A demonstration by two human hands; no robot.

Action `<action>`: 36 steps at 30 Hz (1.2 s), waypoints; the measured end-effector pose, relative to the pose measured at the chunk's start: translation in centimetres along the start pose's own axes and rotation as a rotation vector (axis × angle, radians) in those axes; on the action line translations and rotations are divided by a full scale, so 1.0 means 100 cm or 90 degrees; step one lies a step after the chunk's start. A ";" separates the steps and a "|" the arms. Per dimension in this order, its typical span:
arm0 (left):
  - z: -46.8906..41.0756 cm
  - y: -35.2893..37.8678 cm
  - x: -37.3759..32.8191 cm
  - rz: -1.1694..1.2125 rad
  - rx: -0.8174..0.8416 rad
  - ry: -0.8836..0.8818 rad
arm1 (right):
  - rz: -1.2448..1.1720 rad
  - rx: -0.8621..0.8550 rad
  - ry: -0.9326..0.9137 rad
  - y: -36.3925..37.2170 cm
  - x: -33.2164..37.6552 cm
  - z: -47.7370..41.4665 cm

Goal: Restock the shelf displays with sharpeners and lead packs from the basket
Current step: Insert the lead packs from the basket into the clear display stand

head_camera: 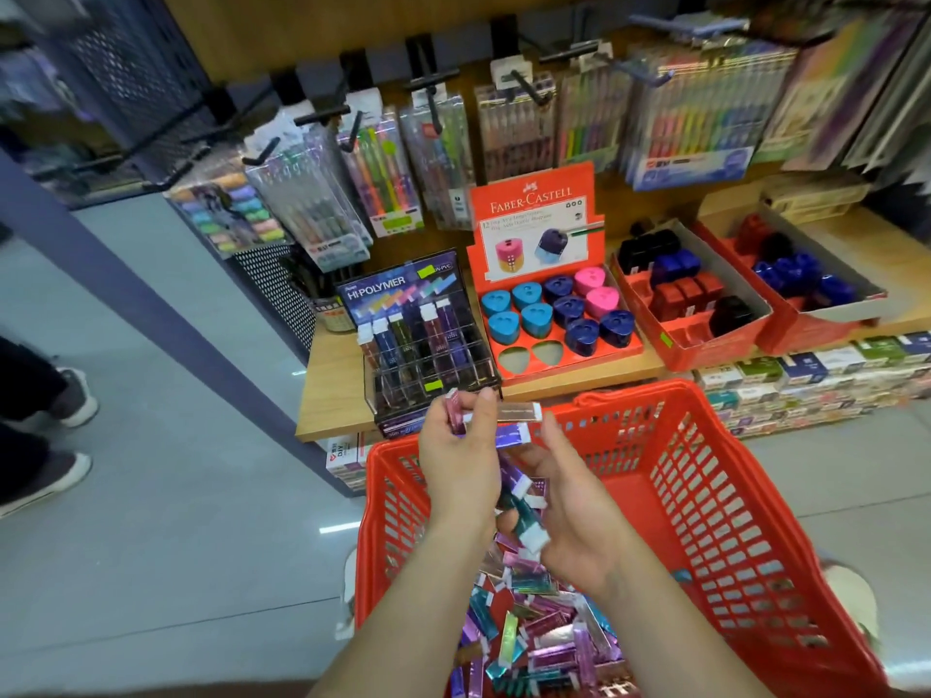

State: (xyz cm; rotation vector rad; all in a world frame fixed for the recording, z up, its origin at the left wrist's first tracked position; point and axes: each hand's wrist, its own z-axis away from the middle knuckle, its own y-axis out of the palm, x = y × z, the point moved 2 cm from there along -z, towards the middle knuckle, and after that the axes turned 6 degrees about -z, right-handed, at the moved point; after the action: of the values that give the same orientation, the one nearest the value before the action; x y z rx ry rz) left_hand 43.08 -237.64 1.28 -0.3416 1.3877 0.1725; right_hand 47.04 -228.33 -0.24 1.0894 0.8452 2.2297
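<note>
A red plastic basket (715, 496) stands in front of the shelf, its near left corner heaped with shiny lead packs (534, 627). Above the basket my left hand (461, 463) pinches a pink lead pack (452, 408) at the fingertips. My right hand (569, 511) lies palm up and holds several lead packs (521, 501), purple and teal with white caps. Just beyond my hands a clear acrylic Hi-Polymer lead display (428, 345) stands on the wooden shelf. To its right a red Faber-Castell tray (519, 367) holds blue, navy and pink sharpeners (569, 307), with two front slots bare.
Two more red trays (705, 345) of black, blue and red sharpeners sit further right. Pen and highlighter packs (383, 178) hang on hooks above. Boxed goods (806, 380) are stacked below the shelf at right. Another person's shoes (45, 476) stand on the grey floor at far left.
</note>
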 end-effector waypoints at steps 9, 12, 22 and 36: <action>0.009 0.000 -0.001 0.105 -0.019 -0.048 | 0.056 -0.013 -0.095 0.010 -0.002 -0.005; 0.009 -0.004 -0.004 0.165 -0.026 -0.109 | 0.064 -0.011 -0.080 0.012 0.001 -0.006; -0.001 -0.022 -0.013 0.006 0.059 -0.021 | 0.118 0.122 0.014 0.031 0.013 0.000; -0.028 -0.059 -0.034 0.004 0.094 -0.082 | -0.032 0.050 -0.109 0.043 0.029 -0.022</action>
State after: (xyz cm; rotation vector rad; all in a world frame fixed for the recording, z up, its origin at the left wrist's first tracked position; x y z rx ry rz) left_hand 41.75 -243.88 5.02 -0.2005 1.2667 0.0952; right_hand 42.85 -229.96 3.23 1.2619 0.8834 2.0439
